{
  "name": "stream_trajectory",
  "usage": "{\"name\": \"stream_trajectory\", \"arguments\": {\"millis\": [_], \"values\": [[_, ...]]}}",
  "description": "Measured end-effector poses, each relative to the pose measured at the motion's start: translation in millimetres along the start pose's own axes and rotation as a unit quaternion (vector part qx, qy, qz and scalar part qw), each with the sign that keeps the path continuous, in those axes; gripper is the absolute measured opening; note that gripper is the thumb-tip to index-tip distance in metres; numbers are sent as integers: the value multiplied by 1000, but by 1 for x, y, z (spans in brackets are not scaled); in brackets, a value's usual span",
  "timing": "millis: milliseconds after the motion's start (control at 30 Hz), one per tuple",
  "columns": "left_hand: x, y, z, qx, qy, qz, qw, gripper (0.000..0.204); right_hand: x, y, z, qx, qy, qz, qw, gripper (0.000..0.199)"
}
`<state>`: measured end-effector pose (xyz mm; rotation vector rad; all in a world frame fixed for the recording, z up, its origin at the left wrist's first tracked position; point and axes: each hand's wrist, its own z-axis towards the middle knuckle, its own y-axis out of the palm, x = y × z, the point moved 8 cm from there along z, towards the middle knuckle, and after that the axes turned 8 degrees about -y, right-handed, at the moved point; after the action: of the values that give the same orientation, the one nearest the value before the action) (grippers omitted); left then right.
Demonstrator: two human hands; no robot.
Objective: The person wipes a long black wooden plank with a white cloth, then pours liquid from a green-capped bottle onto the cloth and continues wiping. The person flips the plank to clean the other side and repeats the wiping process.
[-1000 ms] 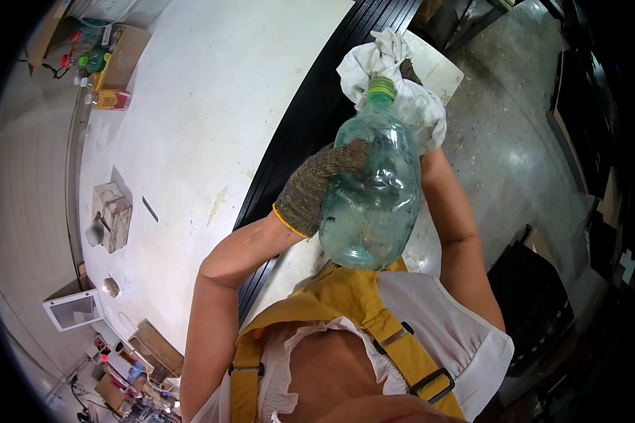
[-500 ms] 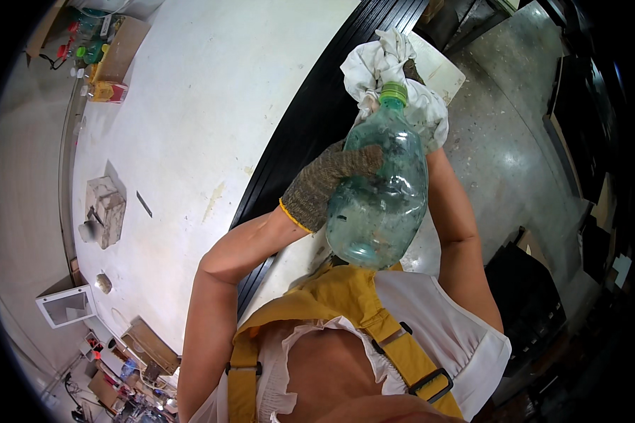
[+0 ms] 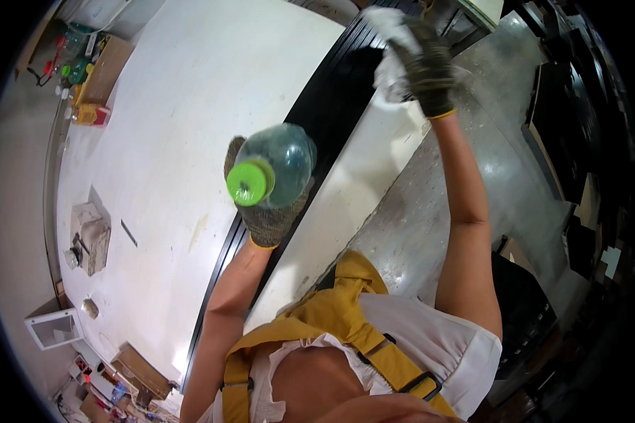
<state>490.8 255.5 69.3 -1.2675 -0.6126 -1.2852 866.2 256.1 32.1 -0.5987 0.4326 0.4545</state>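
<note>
One marbled block (image 3: 97,243) stands on the table (image 3: 176,127); left fingers (image 3: 234,151) clamp a bottle (image 3: 291,158), right fingers (image 3: 422,51) a cloth (image 3: 390,76).

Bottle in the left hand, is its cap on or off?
On: the green cap covers the mouth of the bottle.

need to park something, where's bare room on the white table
Widest: upper middle of the white table, between cardboard box and black ribbed strip. Smaller: between the dark sliver and the left hand. Crowded: lower left, around the brown tray.
</note>
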Motion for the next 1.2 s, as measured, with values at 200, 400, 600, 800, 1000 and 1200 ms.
{"name": "stream_trajectory", "arguments": {"millis": [200,400,600,800,1000,1200], "values": [[-49,0,-1,-72,-86,121,986,84,-21,68,50,-211,-149,-245,934,41],[-30,37,16,-168,-88,-40,981,73,97,35,136,-131,-23,-384,914,39],[-36,31,21,-145,-119,-146,971,73,25,78,83,-201,-195,-237,930,38],[-42,39,21,-171,-143,-141,965,69,122,50,133,-201,28,-335,920,32],[-43,32,23,-149,-148,-115,971,73,12,77,79,-269,-121,-285,912,37],[-43,36,20,-155,-107,-69,980,77,112,47,153,-209,94,-423,877,43]]}}
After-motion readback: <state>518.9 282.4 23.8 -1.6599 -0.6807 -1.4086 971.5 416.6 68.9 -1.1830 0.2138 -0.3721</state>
